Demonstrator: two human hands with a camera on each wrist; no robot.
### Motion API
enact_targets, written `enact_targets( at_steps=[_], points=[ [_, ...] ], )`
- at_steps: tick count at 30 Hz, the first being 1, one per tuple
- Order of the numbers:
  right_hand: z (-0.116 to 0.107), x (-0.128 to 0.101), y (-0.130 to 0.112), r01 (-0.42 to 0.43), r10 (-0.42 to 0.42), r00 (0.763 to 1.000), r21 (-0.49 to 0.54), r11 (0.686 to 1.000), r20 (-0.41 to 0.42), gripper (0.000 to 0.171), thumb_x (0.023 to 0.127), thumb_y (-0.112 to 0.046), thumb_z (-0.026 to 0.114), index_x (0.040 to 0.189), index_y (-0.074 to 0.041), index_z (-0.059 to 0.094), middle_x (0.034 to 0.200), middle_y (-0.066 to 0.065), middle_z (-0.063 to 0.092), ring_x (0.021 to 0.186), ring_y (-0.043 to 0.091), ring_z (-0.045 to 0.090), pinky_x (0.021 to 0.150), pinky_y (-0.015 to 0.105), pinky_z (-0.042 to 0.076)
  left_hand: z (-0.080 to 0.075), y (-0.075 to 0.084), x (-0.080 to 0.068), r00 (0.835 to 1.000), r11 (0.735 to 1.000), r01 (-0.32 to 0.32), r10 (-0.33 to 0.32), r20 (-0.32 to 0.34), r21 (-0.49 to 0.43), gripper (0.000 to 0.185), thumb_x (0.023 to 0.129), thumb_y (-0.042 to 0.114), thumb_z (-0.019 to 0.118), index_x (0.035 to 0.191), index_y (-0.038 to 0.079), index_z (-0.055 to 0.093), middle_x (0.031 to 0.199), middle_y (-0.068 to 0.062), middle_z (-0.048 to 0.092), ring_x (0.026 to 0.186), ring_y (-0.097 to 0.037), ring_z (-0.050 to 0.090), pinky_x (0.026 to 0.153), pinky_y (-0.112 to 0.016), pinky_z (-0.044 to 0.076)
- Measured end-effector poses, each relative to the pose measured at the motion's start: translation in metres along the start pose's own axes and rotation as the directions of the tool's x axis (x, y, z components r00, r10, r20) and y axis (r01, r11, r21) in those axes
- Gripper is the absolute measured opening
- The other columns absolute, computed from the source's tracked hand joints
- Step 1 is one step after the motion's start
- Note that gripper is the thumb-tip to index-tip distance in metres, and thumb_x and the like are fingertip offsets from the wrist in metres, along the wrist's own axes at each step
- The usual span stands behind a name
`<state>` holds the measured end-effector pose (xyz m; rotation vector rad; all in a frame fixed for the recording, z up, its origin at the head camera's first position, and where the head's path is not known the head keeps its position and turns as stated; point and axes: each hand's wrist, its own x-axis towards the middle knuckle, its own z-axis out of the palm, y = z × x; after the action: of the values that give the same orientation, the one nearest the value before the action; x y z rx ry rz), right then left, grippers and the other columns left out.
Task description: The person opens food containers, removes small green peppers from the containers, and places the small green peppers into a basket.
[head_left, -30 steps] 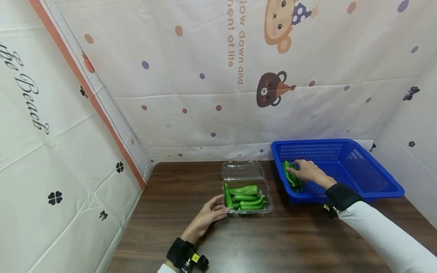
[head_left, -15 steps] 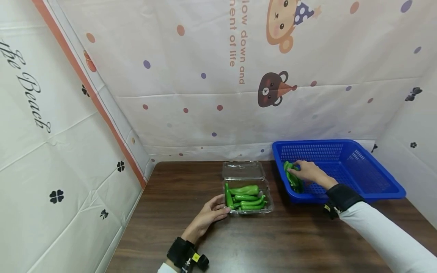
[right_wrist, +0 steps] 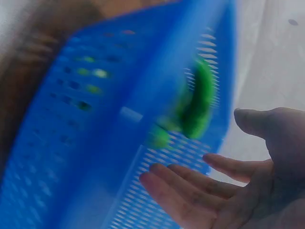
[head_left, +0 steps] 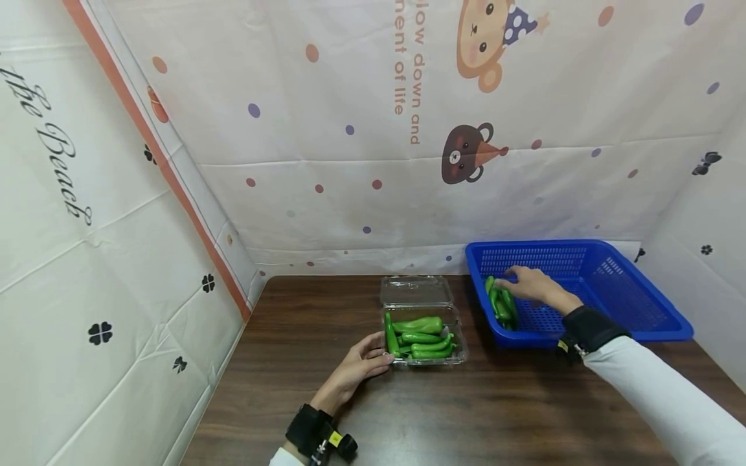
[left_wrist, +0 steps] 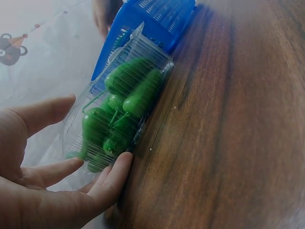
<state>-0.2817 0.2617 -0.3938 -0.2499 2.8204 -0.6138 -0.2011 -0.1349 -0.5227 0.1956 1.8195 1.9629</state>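
A clear plastic clamshell box (head_left: 457, 356) with its lid back holds several green chili peppers (head_left: 417, 325). My left hand (head_left: 357, 367) rests against the box's left side and near corner, its fingers (left_wrist: 114, 179) fairly straight. To the right, a blue plastic basket (head_left: 641, 291) has more green peppers (head_left: 504, 307) lying at its left end. My right hand (head_left: 535, 285) hovers over the basket just beside those peppers, fingers extended and holding nothing. In the right wrist view its fingers (right_wrist: 190, 183) are spread apart from a blurred green pepper (right_wrist: 199, 100).
The brown wooden table (head_left: 454, 421) carries both containers. A white printed cloth (head_left: 326, 213) rises behind the table and along both sides. The basket's rim (head_left: 484, 310) stands between the box and the peppers in the basket.
My right hand has let go of the peppers in the basket and risen slightly up and to the right. My left hand and the box have stayed in place.
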Motion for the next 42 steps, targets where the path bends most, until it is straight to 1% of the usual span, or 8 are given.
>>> enact_targets(
  at_steps=[3, 4, 6, 11, 24, 29, 37, 42],
  points=[
    [-0.012, 0.002, -0.009, 0.042, -0.045, 0.996, -0.040, 0.998, -0.077, 0.062, 0.108, -0.032, 0.050, 0.144, 0.019, 0.041, 0.109, 0.038, 0.065, 0.077, 0.040, 0.067, 0.070, 0.050, 0.059, -0.001, -0.001, 0.000, 1.000, 1.000, 0.000, 0.000, 0.000, -0.001, 0.077, 0.098, 0.018, 0.070, 0.160, 0.001, 0.027, 0.157, -0.028, 0.036, 0.129, -0.026, 0.056, 0.109, -0.044, 0.054],
    [-0.016, 0.003, -0.014, 0.053, -0.058, 0.993, -0.053, 0.997, -0.106, 0.062, 0.107, -0.031, 0.051, 0.144, 0.018, 0.041, 0.112, 0.039, 0.064, 0.090, 0.048, 0.067, 0.077, 0.056, 0.058, -0.002, -0.001, 0.000, 1.000, 1.000, -0.001, 0.001, 0.000, -0.001, 0.077, 0.098, 0.018, 0.070, 0.160, 0.001, 0.027, 0.157, -0.028, 0.036, 0.129, -0.025, 0.056, 0.109, -0.044, 0.054],
    [-0.021, 0.003, -0.025, 0.077, -0.088, 0.983, -0.069, 0.995, -0.160, 0.061, 0.107, -0.029, 0.053, 0.145, 0.018, 0.041, 0.138, 0.044, 0.049, 0.121, 0.058, 0.053, 0.096, 0.070, 0.049, -0.003, -0.001, 0.000, 1.000, 1.000, -0.002, 0.002, -0.001, -0.001, 0.077, 0.098, 0.017, 0.070, 0.160, 0.001, 0.027, 0.157, -0.028, 0.036, 0.129, -0.026, 0.056, 0.109, -0.044, 0.054],
    [-0.028, 0.004, -0.053, 0.125, -0.138, 0.961, -0.071, 0.990, -0.239, 0.064, 0.106, -0.030, 0.056, 0.150, 0.013, 0.038, 0.148, 0.042, 0.040, 0.136, 0.060, 0.037, 0.107, 0.075, 0.038, -0.004, -0.001, 0.001, 1.000, 1.000, -0.005, 0.005, -0.009, 0.001, 0.077, 0.098, 0.017, 0.070, 0.160, 0.001, 0.026, 0.158, -0.029, 0.034, 0.133, -0.029, 0.053, 0.108, -0.044, 0.054],
    [-0.006, 0.007, -0.117, 0.236, -0.259, 0.928, -0.116, 0.965, -0.269, 0.057, 0.102, -0.025, 0.063, 0.149, 0.003, 0.047, 0.148, 0.036, 0.044, 0.134, 0.054, 0.044, 0.100, 0.068, 0.048, -0.004, -0.001, 0.003, 1.000, 1.000, -0.001, 0.001, -0.016, -0.016, 0.077, 0.097, 0.016, 0.070, 0.160, 0.000, 0.027, 0.157, -0.029, 0.036, 0.127, -0.024, 0.057, 0.107, -0.042, 0.055],
    [0.018, 0.010, -0.125, 0.287, -0.309, 0.918, -0.124, 0.950, -0.248, 0.054, 0.101, -0.024, 0.065, 0.147, 0.000, 0.050, 0.146, 0.033, 0.048, 0.129, 0.051, 0.050, 0.093, 0.062, 0.054, -0.003, -0.001, 0.001, 1.000, 1.000, -0.002, 0.002, -0.006, -0.013, 0.077, 0.098, 0.016, 0.070, 0.160, 0.001, 0.027, 0.157, -0.029, 0.036, 0.128, -0.025, 0.057, 0.109, -0.044, 0.054],
    [0.058, 0.013, -0.130, 0.371, -0.381, 0.910, -0.087, 0.924, -0.161, 0.047, 0.101, -0.021, 0.067, 0.141, 0.001, 0.056, 0.138, 0.029, 0.055, 0.123, 0.044, 0.058, 0.096, 0.057, 0.056, -0.001, -0.001, 0.002, 1.000, 1.000, 0.000, 0.000, -0.008, -0.012, 0.076, 0.098, 0.017, 0.070, 0.160, 0.002, 0.028, 0.156, -0.028, 0.038, 0.126, -0.024, 0.058, 0.108, -0.045, 0.054],
    [0.085, 0.014, -0.126, 0.452, -0.452, 0.888, -0.015, 0.892, -0.089, 0.041, 0.098, -0.016, 0.069, 0.134, 0.001, 0.062, 0.132, 0.025, 0.060, 0.117, 0.039, 0.062, 0.096, 0.051, 0.058, -0.001, 0.000, 0.002, 1.000, 1.000, 0.005, -0.005, -0.004, -0.018, 0.077, 0.098, 0.018, 0.071, 0.160, 0.001, 0.029, 0.154, -0.027, 0.040, 0.123, -0.022, 0.059, 0.107, -0.044, 0.055]
  ],
)
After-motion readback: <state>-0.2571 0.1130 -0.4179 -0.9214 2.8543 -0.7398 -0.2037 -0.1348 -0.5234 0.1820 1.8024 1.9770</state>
